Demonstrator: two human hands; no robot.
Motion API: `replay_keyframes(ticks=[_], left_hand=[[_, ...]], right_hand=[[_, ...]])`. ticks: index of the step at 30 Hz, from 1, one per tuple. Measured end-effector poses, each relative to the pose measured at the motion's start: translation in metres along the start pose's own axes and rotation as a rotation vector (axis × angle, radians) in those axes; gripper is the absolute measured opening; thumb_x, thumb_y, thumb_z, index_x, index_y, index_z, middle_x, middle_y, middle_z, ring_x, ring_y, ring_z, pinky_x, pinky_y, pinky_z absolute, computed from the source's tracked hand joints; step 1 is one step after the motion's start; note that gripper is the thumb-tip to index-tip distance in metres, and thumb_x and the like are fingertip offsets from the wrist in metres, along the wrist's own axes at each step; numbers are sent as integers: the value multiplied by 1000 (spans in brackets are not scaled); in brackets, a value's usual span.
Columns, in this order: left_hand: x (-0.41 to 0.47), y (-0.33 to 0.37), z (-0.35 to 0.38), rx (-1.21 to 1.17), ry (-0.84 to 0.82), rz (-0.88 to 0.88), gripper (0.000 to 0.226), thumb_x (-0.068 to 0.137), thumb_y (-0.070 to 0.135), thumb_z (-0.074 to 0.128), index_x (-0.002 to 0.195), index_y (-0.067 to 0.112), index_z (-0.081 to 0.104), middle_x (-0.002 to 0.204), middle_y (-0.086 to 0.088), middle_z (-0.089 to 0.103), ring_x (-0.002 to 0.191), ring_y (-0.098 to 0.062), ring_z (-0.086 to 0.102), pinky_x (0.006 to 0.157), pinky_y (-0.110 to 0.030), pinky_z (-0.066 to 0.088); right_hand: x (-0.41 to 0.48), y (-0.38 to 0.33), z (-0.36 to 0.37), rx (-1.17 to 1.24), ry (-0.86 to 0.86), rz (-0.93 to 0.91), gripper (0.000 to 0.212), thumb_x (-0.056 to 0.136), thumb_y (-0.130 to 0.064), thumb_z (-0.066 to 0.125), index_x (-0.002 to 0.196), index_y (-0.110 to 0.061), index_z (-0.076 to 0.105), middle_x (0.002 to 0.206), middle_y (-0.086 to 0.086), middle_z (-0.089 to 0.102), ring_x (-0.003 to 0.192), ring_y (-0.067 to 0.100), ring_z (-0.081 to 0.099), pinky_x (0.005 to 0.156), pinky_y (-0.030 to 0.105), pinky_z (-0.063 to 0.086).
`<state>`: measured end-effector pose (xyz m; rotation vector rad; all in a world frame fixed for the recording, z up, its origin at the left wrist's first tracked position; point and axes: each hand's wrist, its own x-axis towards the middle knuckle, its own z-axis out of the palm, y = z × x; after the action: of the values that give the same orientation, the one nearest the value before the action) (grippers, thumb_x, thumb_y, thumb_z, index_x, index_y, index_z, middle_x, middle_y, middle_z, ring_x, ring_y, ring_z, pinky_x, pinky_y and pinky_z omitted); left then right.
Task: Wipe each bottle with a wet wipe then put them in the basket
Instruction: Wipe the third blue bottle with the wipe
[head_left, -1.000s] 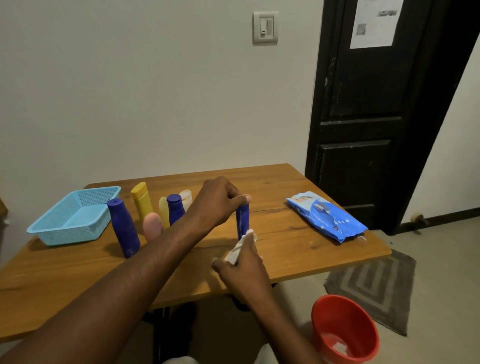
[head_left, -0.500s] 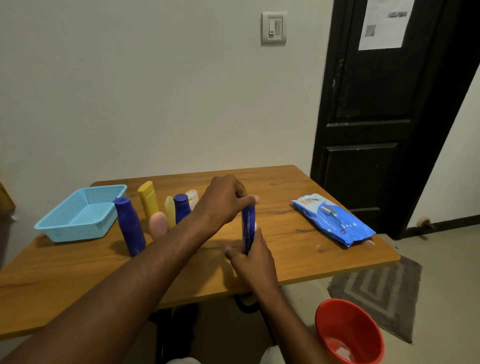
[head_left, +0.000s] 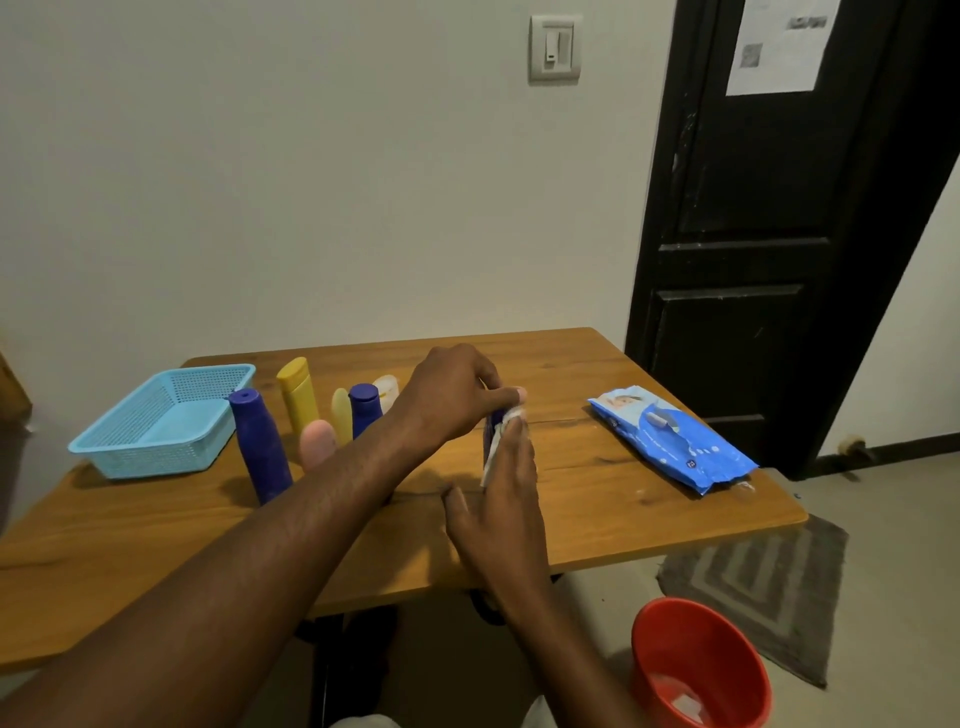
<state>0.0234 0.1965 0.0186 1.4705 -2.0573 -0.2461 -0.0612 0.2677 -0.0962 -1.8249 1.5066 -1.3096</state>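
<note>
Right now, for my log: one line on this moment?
left hand: grips small blue bottle | right hand: presses wet wipe on it | basket: empty

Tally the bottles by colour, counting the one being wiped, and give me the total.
Dark blue: 3 (tall bottle, short bottle, held bottle)
Yellow bottle: 1
Pale yellow bottle: 1
Pink bottle: 1
Whitish bottle: 1
Total: 7

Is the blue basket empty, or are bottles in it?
Empty: only the bare mesh floor of the blue basket shows inside its walls.
</note>
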Motion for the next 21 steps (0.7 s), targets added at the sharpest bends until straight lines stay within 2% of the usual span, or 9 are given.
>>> replay_keyframes(ticks=[3, 5, 8, 11, 15, 16, 18, 21], left_hand=[[1, -1, 0, 0, -5, -18, 33, 85, 49, 74, 83, 17, 80, 77, 7, 72, 72, -7, 64, 68, -30, 54], [1, -2, 0, 2, -9, -21, 35, 84, 52, 74, 82, 17, 80, 76, 7, 72, 72, -7, 65, 68, -31, 55], [-1, -1, -1, 29, 7, -16, 38, 83, 55, 73, 78, 18, 80, 71, 7, 72, 68, -6, 64, 65, -29, 53], [-5, 0, -1, 65, 42, 0, 43, 83, 57, 71, 71, 17, 78, 64, 3, 70, 62, -11, 64, 59, -28, 49], [-4, 2, -1, 163, 41, 3, 46, 87, 59, 66, 71, 17, 76, 61, 3, 66, 58, -12, 62, 54, -26, 44], [-3, 2, -1, 179, 43, 0, 47, 87, 59, 65, 71, 17, 75, 61, 3, 65, 58, -11, 61, 55, -26, 44], [-3, 3, 0, 204, 47, -2, 47, 87, 60, 65, 71, 17, 75, 61, 4, 65, 60, -10, 61, 57, -28, 48], [-2, 4, 3, 236, 48, -5, 48, 87, 62, 64, 73, 18, 75, 65, 4, 66, 61, -11, 62, 62, -33, 55]], right_hand=[[-20, 13, 5, 46, -60, 92, 109, 95, -42, 65, 155, -36, -26, 170, -13, -17, 158, 11, -3, 127, 43, 23], [-29, 15, 7, 61, -92, 107, 108, 96, -42, 65, 156, -32, -24, 169, -12, -22, 157, 9, -9, 128, 35, 14], [-27, 8, 7, 126, -69, 96, 107, 96, -40, 66, 159, -29, -19, 168, -13, -24, 154, 4, -12, 121, 22, 11], [-9, -2, 4, 90, -25, 21, 104, 97, -39, 64, 160, -30, -18, 169, -12, -21, 156, 6, -12, 126, 30, 15], [16, -7, 0, 59, 9, 31, 100, 95, -42, 65, 163, -29, -7, 171, -10, -1, 158, 13, 5, 125, 42, 28], [16, -3, 1, 38, 16, 32, 98, 95, -42, 65, 163, -29, -5, 171, -9, 4, 157, 14, 11, 123, 41, 32], [11, 6, 2, 39, 2, 78, 97, 95, -39, 66, 162, -31, -3, 168, -9, 11, 153, 14, 23, 114, 31, 41], [-4, 24, 1, 79, -58, 165, 97, 94, -36, 69, 163, -28, 1, 163, -7, 23, 147, 13, 33, 99, 16, 40]])
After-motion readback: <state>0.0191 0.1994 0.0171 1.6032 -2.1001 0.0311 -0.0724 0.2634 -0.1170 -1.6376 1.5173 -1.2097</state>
